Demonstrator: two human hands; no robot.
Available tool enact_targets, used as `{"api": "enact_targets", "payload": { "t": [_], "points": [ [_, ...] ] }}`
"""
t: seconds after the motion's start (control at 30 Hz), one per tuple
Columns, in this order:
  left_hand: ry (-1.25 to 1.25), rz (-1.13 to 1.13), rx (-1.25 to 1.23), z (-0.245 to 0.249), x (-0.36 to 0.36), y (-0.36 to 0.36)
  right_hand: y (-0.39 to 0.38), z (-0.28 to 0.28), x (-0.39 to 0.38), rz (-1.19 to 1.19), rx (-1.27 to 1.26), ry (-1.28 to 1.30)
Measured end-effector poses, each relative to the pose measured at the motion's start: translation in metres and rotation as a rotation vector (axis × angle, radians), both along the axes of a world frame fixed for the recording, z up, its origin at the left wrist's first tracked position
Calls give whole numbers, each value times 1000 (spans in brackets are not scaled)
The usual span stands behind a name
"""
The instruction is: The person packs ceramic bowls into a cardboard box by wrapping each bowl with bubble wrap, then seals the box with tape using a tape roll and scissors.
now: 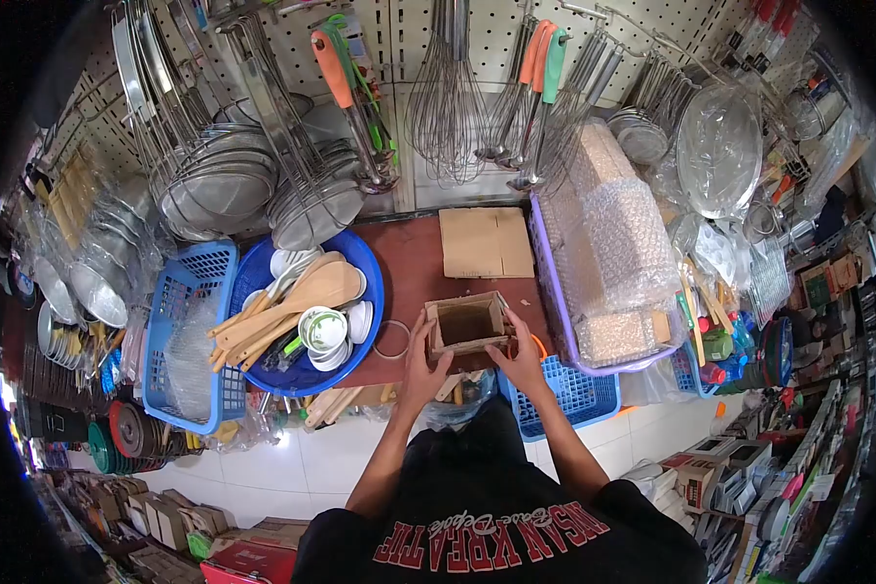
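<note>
Between my palms stands a small brown cardboard box (pixel 469 347), its top open and its inside dark with nothing I can make out. My left hand (pixel 422 362) grips the left side, and my right hand (pixel 522 364) clasps the right side. The box is at the front edge of a reddish-brown table (pixel 414 263). Behind it lies a flat piece of cardboard (pixel 487 243). To the left of my left hand is a thin ring (pixel 391 340). An orange curved item (pixel 539 345) shows beside my right hand, partly hidden.
A blue basin (pixel 368 255) on the left holds wooden spatulas and small bowls. Beyond it is a blue basket (pixel 226 380). On the right, a purple basket (pixel 547 282) holds bubble-wrapped packages (pixel 628 243). Whisks (pixel 450 107) and strainers (pixel 219 185) hang behind. A blue crate (pixel 594 389) sits lower right.
</note>
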State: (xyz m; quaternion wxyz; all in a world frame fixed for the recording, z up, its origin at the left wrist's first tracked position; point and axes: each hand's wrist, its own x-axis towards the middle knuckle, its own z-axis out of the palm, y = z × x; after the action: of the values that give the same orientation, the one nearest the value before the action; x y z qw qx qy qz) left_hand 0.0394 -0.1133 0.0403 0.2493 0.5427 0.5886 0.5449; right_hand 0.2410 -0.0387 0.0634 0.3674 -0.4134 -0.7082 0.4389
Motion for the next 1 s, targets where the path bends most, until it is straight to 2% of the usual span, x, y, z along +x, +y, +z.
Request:
{"api": "enact_targets", "payload": {
  "t": [0.33,0.47,0.57,0.67,1.0],
  "points": [
    [75,-95,-37,7,-3,-2,-8,-1,2,-13,110,-132],
    [88,-118,-101,10,-6,-4,-8,-12,1,-2,48,-52],
    [101,-111,-105,12,-7,-4,-8,-15,2,1,-14,-31],
    [36,-116,-110,-10,-10,-2,-8,-13,3,3,-59,-24],
    [213,2,-33,8,-13,3,-2,-30,5,-24,-63,-25]
  ]
}}
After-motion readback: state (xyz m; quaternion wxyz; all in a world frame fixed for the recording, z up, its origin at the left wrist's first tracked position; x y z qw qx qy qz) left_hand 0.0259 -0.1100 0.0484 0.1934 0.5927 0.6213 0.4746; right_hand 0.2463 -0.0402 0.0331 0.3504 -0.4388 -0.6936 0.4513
